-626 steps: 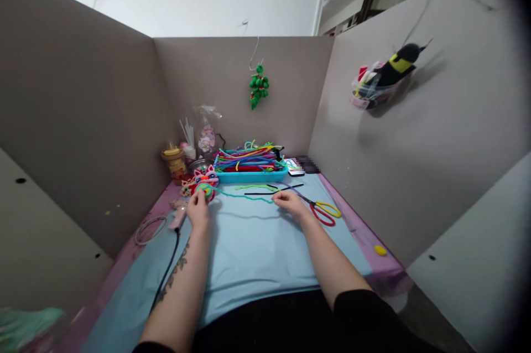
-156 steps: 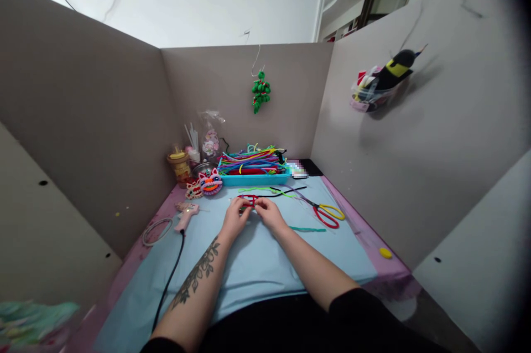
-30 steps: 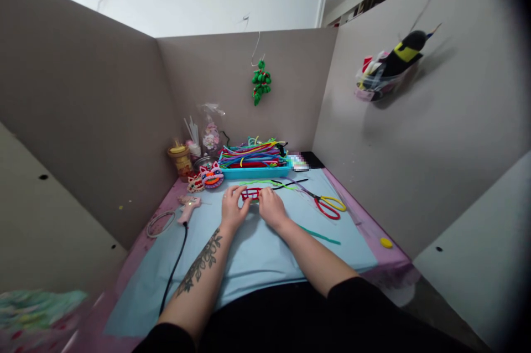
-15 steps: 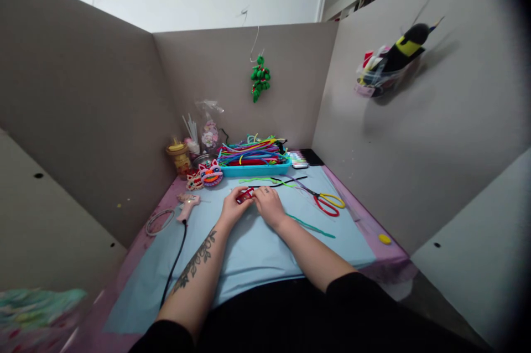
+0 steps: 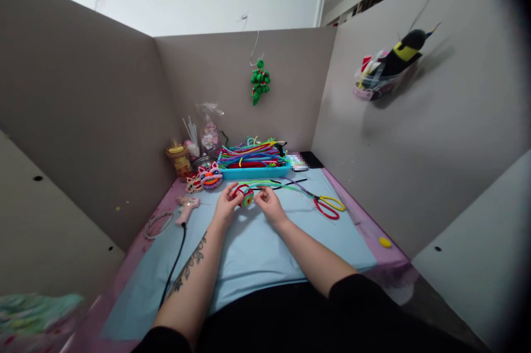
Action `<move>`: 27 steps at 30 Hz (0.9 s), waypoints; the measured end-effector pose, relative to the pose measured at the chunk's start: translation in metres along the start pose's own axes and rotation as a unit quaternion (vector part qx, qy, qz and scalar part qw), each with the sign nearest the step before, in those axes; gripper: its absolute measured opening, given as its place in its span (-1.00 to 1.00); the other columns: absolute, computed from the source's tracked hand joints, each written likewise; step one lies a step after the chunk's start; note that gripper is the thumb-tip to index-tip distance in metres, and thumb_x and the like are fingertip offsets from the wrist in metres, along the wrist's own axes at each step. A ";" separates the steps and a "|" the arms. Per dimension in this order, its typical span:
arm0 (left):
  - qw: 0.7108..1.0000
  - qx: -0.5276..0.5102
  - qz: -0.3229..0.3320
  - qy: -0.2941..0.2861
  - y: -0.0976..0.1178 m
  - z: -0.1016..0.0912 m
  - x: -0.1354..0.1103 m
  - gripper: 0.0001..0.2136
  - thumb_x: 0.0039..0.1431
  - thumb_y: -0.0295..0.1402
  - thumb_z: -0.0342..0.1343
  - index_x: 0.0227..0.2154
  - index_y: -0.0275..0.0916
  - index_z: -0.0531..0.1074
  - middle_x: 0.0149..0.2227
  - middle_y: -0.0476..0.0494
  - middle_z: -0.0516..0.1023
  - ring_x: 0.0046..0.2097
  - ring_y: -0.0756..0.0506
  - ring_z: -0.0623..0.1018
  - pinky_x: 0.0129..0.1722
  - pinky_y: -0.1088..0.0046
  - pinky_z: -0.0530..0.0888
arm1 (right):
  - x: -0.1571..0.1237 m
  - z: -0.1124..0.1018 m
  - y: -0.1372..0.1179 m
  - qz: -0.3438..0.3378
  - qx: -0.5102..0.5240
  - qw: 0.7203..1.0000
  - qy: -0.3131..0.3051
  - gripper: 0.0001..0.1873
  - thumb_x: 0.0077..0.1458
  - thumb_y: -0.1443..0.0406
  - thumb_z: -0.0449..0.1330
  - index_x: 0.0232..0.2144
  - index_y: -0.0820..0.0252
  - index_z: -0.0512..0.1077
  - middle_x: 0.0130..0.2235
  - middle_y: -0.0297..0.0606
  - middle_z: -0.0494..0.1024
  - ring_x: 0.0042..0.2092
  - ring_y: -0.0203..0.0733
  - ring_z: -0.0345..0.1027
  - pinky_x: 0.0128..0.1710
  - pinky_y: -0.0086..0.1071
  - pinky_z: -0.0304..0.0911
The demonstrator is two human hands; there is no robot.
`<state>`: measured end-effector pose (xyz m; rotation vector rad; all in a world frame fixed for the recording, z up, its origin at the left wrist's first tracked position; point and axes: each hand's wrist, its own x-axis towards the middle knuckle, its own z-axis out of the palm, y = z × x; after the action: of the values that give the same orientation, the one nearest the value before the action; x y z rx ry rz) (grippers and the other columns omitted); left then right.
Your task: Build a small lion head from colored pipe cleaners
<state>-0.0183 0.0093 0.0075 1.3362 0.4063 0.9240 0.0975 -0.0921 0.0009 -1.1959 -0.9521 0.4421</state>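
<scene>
My left hand (image 5: 226, 206) is closed on a small red and green pipe-cleaner piece (image 5: 248, 198), with a red loop standing up at its top. The piece is held above the blue table cover, its round green face turned to the right. Just right of it, my right hand (image 5: 269, 203) has thumb and fingers pinched together; what lies between the fingertips is too small to make out. Behind that hand, a teal-green pipe cleaner (image 5: 286, 183) stretches to the right, beside bright green and black strands.
A blue tray (image 5: 253, 174) heaped with pipe cleaners stands at the back. Scissors (image 5: 326, 206) with red and yellow handles lie right. At left are a pink glue gun (image 5: 188, 209), a wire coil (image 5: 159, 226) and finished pipe-cleaner faces (image 5: 211, 177). Grey partitions (image 5: 244, 93) enclose the table.
The red piece has turned, so its green face now shows. My hands have moved slightly apart. The teal-green strand has swung from the right front to behind my right hand.
</scene>
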 end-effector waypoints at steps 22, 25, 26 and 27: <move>0.997 -0.043 -0.019 -0.059 0.004 0.005 -0.007 -0.55 -0.27 -0.35 0.36 -0.25 -0.27 0.37 -0.56 0.13 0.24 -0.53 0.09 0.31 -0.49 0.54 0.31 | 0.009 -0.009 0.000 0.193 0.129 0.971 0.050 -0.75 -0.30 0.16 0.30 -0.59 0.16 0.34 -0.61 -0.48 0.33 -0.53 -0.36 0.11 -0.53 -0.46 -0.09; 0.997 -0.037 -0.014 -0.067 0.004 0.005 -0.007 -0.55 -0.28 -0.35 0.36 -0.25 -0.26 0.36 -0.56 0.13 0.25 -0.52 0.08 0.32 -0.50 0.55 0.31 | 0.009 -0.009 -0.002 0.221 0.131 0.965 0.045 -0.76 -0.31 0.16 0.30 -0.56 0.16 0.41 -0.51 -0.41 0.45 -0.43 -0.29 0.23 -0.46 -0.45 -0.02; 0.997 -0.035 -0.012 -0.069 0.004 0.004 -0.007 -0.55 -0.28 -0.36 0.36 -0.25 -0.26 0.36 -0.56 0.13 0.26 -0.52 0.08 0.32 -0.50 0.55 0.30 | 0.009 -0.009 -0.002 0.232 0.139 0.962 0.045 -0.75 -0.31 0.15 0.30 -0.53 0.16 0.43 -0.46 -0.38 0.49 -0.38 -0.26 0.27 -0.44 -0.44 0.01; 0.997 -0.033 -0.010 -0.070 0.004 0.004 -0.007 -0.55 -0.28 -0.36 0.36 -0.25 -0.26 0.36 -0.55 0.12 0.27 -0.51 0.08 0.32 -0.50 0.55 0.30 | 0.009 -0.009 -0.003 0.242 0.151 0.958 0.043 -0.72 -0.32 0.15 0.31 -0.50 0.16 0.45 -0.40 -0.35 0.52 -0.33 -0.23 0.31 -0.42 -0.43 0.05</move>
<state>-0.0207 0.0015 0.0108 1.3254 0.2782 0.8140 0.1094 -0.0919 0.0062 -1.1499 -0.4837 0.8847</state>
